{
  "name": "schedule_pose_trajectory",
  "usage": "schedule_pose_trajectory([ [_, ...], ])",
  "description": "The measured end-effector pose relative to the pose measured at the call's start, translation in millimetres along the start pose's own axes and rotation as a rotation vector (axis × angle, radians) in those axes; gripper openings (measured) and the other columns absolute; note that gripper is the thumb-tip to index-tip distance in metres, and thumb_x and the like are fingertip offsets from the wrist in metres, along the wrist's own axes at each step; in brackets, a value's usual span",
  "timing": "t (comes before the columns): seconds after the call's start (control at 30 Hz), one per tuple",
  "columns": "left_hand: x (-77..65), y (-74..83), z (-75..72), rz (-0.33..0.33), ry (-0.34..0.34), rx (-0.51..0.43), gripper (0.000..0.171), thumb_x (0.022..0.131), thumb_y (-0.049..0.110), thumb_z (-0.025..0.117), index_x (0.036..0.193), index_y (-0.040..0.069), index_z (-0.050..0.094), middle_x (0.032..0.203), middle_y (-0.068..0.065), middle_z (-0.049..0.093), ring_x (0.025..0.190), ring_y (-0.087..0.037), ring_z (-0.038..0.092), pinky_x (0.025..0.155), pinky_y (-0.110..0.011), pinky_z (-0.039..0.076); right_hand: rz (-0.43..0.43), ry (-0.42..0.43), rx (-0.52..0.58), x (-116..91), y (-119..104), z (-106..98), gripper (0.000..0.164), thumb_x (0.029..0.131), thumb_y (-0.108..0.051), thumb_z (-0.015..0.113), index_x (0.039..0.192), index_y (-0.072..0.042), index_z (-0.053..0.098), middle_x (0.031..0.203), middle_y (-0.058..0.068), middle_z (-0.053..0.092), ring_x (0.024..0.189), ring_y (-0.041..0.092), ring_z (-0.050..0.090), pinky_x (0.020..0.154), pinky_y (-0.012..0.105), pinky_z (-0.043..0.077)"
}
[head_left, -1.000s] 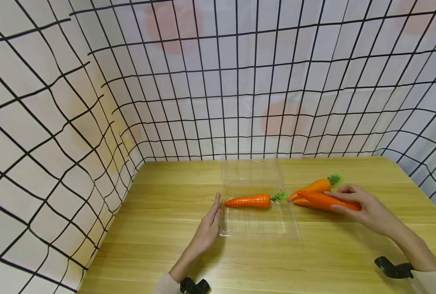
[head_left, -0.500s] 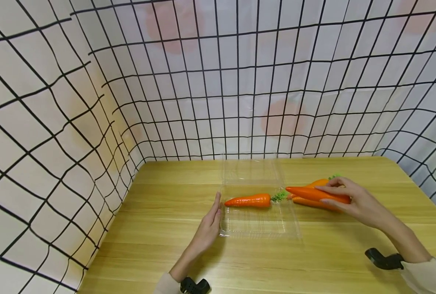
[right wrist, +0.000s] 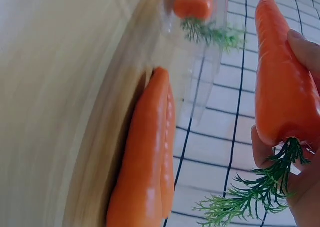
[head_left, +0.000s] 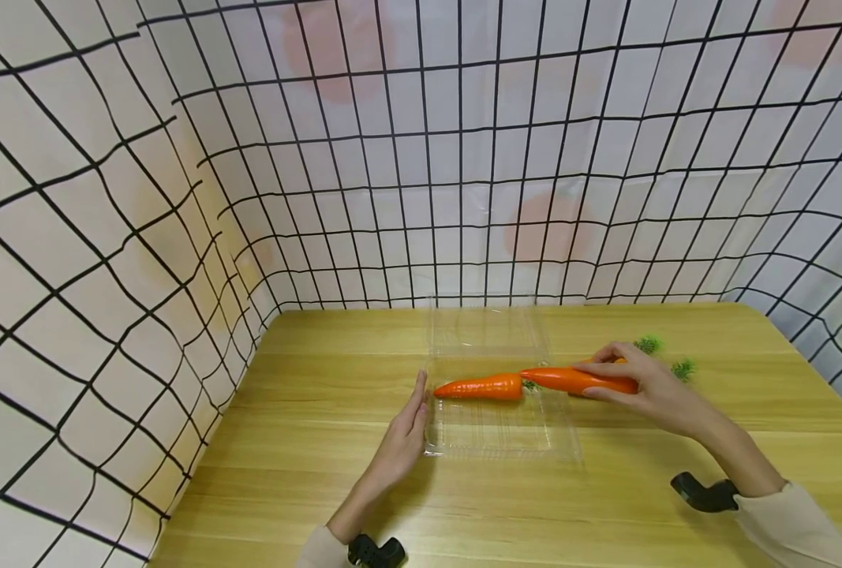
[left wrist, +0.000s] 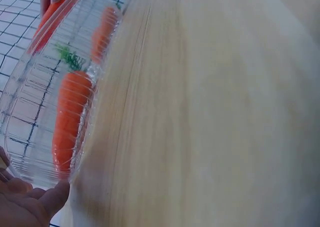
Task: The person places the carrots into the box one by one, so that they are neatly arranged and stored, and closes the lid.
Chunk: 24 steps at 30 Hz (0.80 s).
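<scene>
My right hand (head_left: 651,394) pinches an orange carrot (head_left: 555,379) near its thick end, thumb on one side and fingers on the other. The carrot's tip points left over the right side of a clear plastic clamshell box (head_left: 492,438). Inside that box lies another carrot (head_left: 480,387), its leafy end to the right. Along the box's left wall rests my left hand (head_left: 399,446), fingers extended. Two more carrots (right wrist: 140,172) lie side by side on the table in the right wrist view; in the head view the right hand mostly hides them.
The box's lid (head_left: 484,327) lies folded back toward the rear of the wooden table (head_left: 477,513). Behind it rises a white cloth wall (head_left: 463,166) with black grid lines, which also closes in the left and right sides.
The right hand has carried its carrot leftward from above the two table carrots to the box's right side. My left hand and the carrot in the box have stayed put.
</scene>
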State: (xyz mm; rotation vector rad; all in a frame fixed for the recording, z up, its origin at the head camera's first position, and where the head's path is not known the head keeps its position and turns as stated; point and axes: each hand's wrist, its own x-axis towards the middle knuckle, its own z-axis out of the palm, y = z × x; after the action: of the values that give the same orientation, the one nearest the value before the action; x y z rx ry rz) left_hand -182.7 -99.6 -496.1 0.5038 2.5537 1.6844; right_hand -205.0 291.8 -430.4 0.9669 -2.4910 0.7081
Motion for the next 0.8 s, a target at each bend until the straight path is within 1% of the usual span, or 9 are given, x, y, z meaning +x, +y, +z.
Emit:
schedule_pose_trajectory([
  [0.2, -0.1, -0.1, 0.2, 0.002, -0.002, -0.002, 0.056, 0.114, 0.012, 0.031, 0.166, 0.006, 0.011, 0.173, -0.016, 0.014, 0.154, -0.037, 0.032, 0.127, -0.052, 0.024, -0.018, -0.02, 0.008, 9, -8, 14, 0.044, 0.08, -0.012, 0.088, 0.122, -0.02, 0.079, 0.11, -0.005, 0.061, 0.094, 0.001, 0.047, 0.071, 0.023, 0.044],
  [0.37, 0.4, -0.2, 0.4, 0.002, -0.001, -0.006, 0.056, 0.114, 0.011, 0.031, 0.166, 0.006, 0.011, 0.173, -0.016, 0.013, 0.154, -0.037, 0.032, 0.127, -0.051, 0.024, -0.026, -0.031, 0.016, 15, -13, 26, 0.041, 0.08, -0.012, 0.088, 0.12, -0.016, 0.079, 0.109, -0.003, 0.063, 0.092, 0.001, 0.05, 0.071, 0.023, 0.047],
  [0.43, 0.7, -0.5, 0.6, 0.002, -0.001, -0.005, 0.056, 0.114, 0.011, 0.03, 0.166, 0.006, 0.01, 0.173, -0.016, 0.013, 0.154, -0.037, 0.032, 0.128, -0.051, 0.024, -0.028, -0.037, 0.037, 18, -15, 30, 0.04, 0.081, -0.012, 0.087, 0.12, -0.014, 0.079, 0.109, -0.003, 0.063, 0.092, 0.001, 0.05, 0.072, 0.023, 0.048],
  [0.63, 0.5, -0.5, 0.9, 0.002, -0.008, -0.015, 0.056, 0.114, 0.012, 0.03, 0.166, 0.005, 0.01, 0.173, -0.015, 0.012, 0.155, -0.037, 0.031, 0.128, -0.051, 0.023, -0.042, -0.047, 0.07, 24, -23, 42, 0.039, 0.082, -0.012, 0.086, 0.12, -0.009, 0.079, 0.109, -0.002, 0.063, 0.093, 0.002, 0.05, 0.073, 0.023, 0.045],
  [0.8, 0.1, -0.4, 0.0, 0.007, -0.005, -0.018, 0.056, 0.114, 0.009, 0.031, 0.166, 0.004, 0.011, 0.173, -0.016, 0.014, 0.155, -0.037, 0.029, 0.128, -0.052, 0.023, -0.047, -0.043, 0.047, 28, -27, 53, 0.038, 0.083, -0.013, 0.086, 0.12, -0.01, 0.079, 0.108, -0.002, 0.063, 0.094, 0.005, 0.051, 0.074, 0.026, 0.048],
])
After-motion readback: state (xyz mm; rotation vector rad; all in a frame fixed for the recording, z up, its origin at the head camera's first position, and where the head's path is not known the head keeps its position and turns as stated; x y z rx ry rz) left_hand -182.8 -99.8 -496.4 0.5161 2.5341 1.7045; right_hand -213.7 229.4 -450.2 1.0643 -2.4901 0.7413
